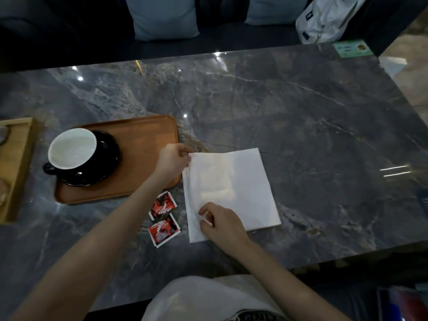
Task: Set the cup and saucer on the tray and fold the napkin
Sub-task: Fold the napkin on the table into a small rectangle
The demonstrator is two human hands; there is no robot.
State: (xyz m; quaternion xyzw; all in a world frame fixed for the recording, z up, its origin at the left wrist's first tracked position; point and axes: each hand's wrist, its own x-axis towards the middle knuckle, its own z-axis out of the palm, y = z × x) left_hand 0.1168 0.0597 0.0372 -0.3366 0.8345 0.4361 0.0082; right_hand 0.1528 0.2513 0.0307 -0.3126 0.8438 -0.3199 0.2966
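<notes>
A black cup (pixel 71 150) with a white inside stands on a black saucer (pixel 108 156), both on the brown wooden tray (pixel 148 133) at the left. To the tray's right a white napkin (pixel 240 188) lies flat on the dark marble table. My left hand (pixel 172 162) pinches the napkin's far left corner. My right hand (pixel 222 222) pinches the napkin's near left edge, fingers curled on the paper.
Two red sachets (pixel 163 215) lie between the tray and the napkin. A light wooden box (pixel 19 163) stands at the far left edge. A green card (pixel 353 48) lies at the table's far right corner. Cushions and a white bag (pixel 328 17) sit behind the table.
</notes>
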